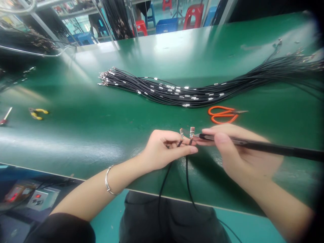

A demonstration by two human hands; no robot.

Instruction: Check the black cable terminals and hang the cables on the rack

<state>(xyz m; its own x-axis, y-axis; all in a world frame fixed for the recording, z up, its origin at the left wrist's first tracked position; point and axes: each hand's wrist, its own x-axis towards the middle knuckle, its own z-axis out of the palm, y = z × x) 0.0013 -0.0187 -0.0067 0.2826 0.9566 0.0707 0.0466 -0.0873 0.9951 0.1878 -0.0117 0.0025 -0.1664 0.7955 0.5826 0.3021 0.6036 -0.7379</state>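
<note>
My left hand pinches two black wires just below their metal end terminals, which point upward side by side. The wires hang down over the table's front edge toward my lap. My right hand is closed around a long black pen-like tool, its tip touching the right-hand terminal. A silver bracelet sits on my left wrist.
A large bundle of black wires with metal terminals lies across the green table. Orange-handled scissors rest just beyond my hands. Yellow-handled pliers and a red-handled tool lie far left. Stools and crates stand behind.
</note>
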